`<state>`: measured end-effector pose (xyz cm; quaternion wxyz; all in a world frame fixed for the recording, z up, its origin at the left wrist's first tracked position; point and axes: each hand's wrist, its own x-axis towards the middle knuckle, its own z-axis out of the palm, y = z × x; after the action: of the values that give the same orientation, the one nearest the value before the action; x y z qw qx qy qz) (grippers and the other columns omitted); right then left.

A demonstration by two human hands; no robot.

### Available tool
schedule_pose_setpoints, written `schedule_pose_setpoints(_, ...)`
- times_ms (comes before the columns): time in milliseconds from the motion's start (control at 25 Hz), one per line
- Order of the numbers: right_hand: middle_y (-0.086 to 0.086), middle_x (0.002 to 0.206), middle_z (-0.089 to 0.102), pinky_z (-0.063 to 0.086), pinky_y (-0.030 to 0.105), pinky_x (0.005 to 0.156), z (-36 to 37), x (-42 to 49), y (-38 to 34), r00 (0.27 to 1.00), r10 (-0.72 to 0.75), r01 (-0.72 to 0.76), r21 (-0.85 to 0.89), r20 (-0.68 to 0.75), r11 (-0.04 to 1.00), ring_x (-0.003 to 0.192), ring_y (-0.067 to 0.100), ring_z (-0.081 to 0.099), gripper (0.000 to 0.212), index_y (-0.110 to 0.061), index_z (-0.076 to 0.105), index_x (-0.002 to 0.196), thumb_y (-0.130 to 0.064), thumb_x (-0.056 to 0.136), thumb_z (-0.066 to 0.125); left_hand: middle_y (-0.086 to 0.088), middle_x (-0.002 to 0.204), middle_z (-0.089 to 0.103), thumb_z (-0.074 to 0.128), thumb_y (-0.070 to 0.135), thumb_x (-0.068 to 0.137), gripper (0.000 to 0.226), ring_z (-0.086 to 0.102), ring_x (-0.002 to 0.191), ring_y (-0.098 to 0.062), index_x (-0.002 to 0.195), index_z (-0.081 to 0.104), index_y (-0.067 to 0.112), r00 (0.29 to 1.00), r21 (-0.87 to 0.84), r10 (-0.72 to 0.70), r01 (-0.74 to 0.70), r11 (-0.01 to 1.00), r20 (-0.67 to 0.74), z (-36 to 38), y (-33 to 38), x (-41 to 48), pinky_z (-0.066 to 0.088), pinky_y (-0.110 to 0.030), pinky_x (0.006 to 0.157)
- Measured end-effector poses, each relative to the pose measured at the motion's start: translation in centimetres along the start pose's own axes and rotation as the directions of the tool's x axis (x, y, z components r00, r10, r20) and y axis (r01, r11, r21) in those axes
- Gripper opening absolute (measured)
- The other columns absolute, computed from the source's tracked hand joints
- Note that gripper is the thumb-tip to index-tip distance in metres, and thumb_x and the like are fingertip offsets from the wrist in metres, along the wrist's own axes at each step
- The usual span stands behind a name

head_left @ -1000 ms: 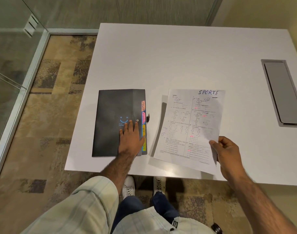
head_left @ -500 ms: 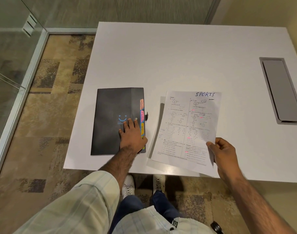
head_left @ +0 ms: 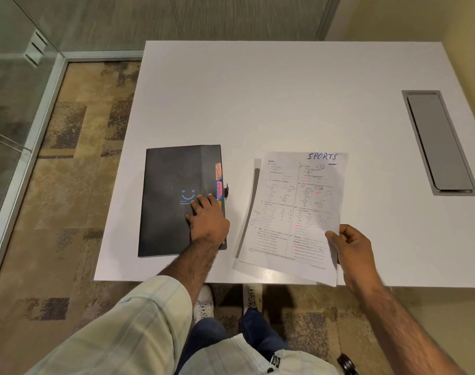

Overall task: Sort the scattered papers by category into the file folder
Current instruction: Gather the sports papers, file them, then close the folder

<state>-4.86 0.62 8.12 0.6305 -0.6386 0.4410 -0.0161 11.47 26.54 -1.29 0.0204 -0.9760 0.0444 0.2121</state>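
A closed black file folder [head_left: 168,201] with a blue smiley lies on the white table [head_left: 285,98] near its front left. Coloured tabs [head_left: 218,180] marked ADMIN and FINANCE stick out along its right edge. My left hand [head_left: 208,219] rests flat on the folder's lower right part, fingers spread near the snap button. My right hand [head_left: 349,246] pinches the lower right corner of a printed sheet [head_left: 293,212] headed SPORTS in blue ink. The sheet is lifted slightly off the table, right of the folder, and may be more than one page.
A grey cable hatch [head_left: 440,142] is set into the table at the right. The table's front edge [head_left: 231,281] runs just past both hands. Patterned carpet [head_left: 68,185] and a glass partition [head_left: 9,104] are at the left. My shoes [head_left: 203,301] show under the edge.
The left hand's fingers have shifted slightly on the folder cover. The SPORTS sheet stays held in the right hand; the view has shifted a little.
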Motion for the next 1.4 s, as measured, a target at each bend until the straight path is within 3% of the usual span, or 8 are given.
schedule_pose_setpoints(240, 0.011, 0.094, 0.078, 0.058, 0.054, 0.091, -0.4, 0.1, -0.2, 1.0, 0.001, -0.001, -0.054, 0.009, 0.999, 0.092, 0.034, 0.074, 0.007, -0.007, 0.069, 0.092, -0.007, 0.096, 0.064, -0.034, 0.134, 0.048, 0.055, 0.018, 0.095, 0.045, 0.056, 0.116, -0.061, 0.136, 0.04, 0.006, 0.998, 0.064, -0.067, 0.067, 0.996, 0.001, -1.2, 2.5, 2.2, 0.063, -0.053, 0.069)
schedule_pose_setpoints(360, 0.012, 0.094, 0.077, 0.058, 0.055, 0.091, -0.7, 0.1, 0.0, 1.0, 0.008, -0.008, -0.064, 0.009, 0.998, 0.094, 0.037, 0.073, 0.007, -0.005, 0.069, 0.093, -0.009, 0.096, 0.064, -0.037, 0.131, 0.05, 0.055, 0.014, 0.097, 0.047, 0.062, 0.106, -0.062, 0.14, 0.038, 0.004, 0.998, 0.137, -0.056, 0.051, 0.989, 0.033, -1.6, 3.1, 2.8, 0.063, -0.053, 0.07)
schedule_pose_setpoints(560, 0.003, 0.089, 0.078, 0.06, 0.043, 0.081, -1.2, -0.2, 0.0, 1.0, 0.016, -0.014, -0.092, 0.018, 0.996, 0.087, 0.028, 0.075, 0.008, -0.006, 0.069, 0.096, -0.012, 0.098, 0.063, -0.037, 0.13, 0.054, 0.047, 0.012, 0.102, 0.038, 0.07, 0.1, -0.051, 0.138, 0.047, -0.001, 0.997, 0.216, -0.052, 0.039, 0.976, 0.056, -1.9, 3.6, 3.2, 0.064, -0.048, 0.074)
schedule_pose_setpoints(720, 0.004, 0.093, 0.079, 0.061, 0.04, 0.08, -1.0, 0.1, -0.1, 1.0, 0.026, -0.025, -0.059, 0.016, 0.998, 0.087, 0.026, 0.076, 0.008, -0.008, 0.069, 0.097, -0.012, 0.098, 0.063, -0.017, 0.125, 0.059, 0.057, 0.015, 0.099, 0.028, 0.071, 0.102, -0.032, 0.125, 0.055, 0.006, 0.999, 0.05, -0.048, 0.049, 0.998, -0.018, -3.1, 2.0, 2.2, 0.059, -0.038, 0.079)
schedule_pose_setpoints(840, 0.004, 0.094, 0.078, 0.062, 0.038, 0.08, -0.3, 0.3, -1.1, 1.0, 0.011, -0.011, -0.027, 0.002, 1.0, 0.087, 0.025, 0.075, 0.008, -0.008, 0.069, 0.096, -0.012, 0.098, 0.062, -0.012, 0.121, 0.059, 0.06, 0.019, 0.099, 0.022, 0.069, 0.102, -0.03, 0.118, 0.056, 0.009, 0.995, -0.147, -0.078, 0.068, 0.987, -0.064, -4.4, 0.5, 1.3, 0.06, -0.038, 0.081)
schedule_pose_setpoints(1040, -0.002, 0.082, 0.07, 0.055, 0.026, 0.069, 2.7, 0.9, -4.8, 0.987, -0.149, 0.148, -0.02, -0.067, 0.989, 0.078, 0.017, 0.068, 0.01, -0.013, 0.067, 0.09, -0.01, 0.097, 0.06, -0.006, 0.108, 0.061, 0.059, 0.031, 0.101, 0.019, 0.068, 0.092, -0.018, 0.108, 0.054, 0.014, 0.99, -0.381, -0.072, 0.022, 0.924, -0.119, -6.7, -1.9, 0.2, 0.064, -0.035, 0.074)
schedule_pose_setpoints(1200, -0.002, 0.084, 0.068, 0.049, 0.011, 0.062, 6.9, 0.7, -8.0, 0.949, -0.301, 0.3, -0.025, -0.091, 0.954, 0.07, 0.005, 0.061, 0.012, -0.018, 0.067, 0.091, -0.01, 0.095, 0.059, -0.002, 0.101, 0.061, 0.056, 0.03, 0.103, 0.015, 0.066, 0.085, -0.013, 0.098, 0.054, 0.016, 0.981, -0.442, -0.094, 0.01, 0.897, -0.17, -8.9, -3.3, -1.0, 0.058, -0.024, 0.064)
schedule_pose_setpoints(1400, -0.013, 0.076, 0.062, 0.04, 0.01, 0.057, 12.5, -1.0, -9.9, 0.909, -0.408, 0.396, -0.129, -0.082, 0.909, 0.063, -0.005, 0.055, 0.011, -0.013, 0.063, 0.087, -0.01, 0.094, 0.055, -0.002, 0.1, 0.06, 0.058, 0.029, 0.102, 0.017, 0.067, 0.085, -0.016, 0.094, 0.05, 0.016, 0.979, -0.49, -0.117, 0.021, 0.872, -0.166, -10.9, -4.1, -1.9, 0.058, -0.025, 0.065)
